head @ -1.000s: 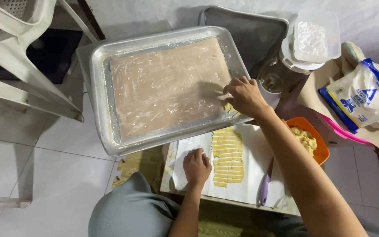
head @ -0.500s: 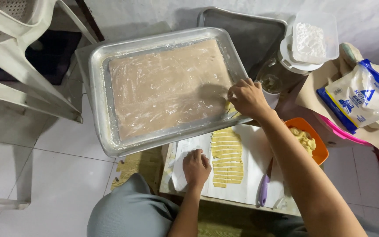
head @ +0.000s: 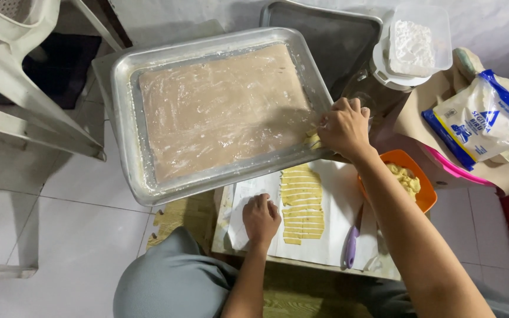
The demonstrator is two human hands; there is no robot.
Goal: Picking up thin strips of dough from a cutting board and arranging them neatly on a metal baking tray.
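One pale dough strip [head: 312,140], pinched in the right hand [head: 344,126] fingers over the greased rectangular metal tray [head: 126,118], may tear if tugged; left hand [head: 261,219] fingers rest together, empty.

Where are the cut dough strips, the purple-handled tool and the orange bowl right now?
cut dough strips [head: 301,203], head view, middle of the yellow sheet on the white board.
purple-handled tool [head: 351,247], head view, on its purple handle.
orange bowl [head: 425,197], head view, on its right rim.
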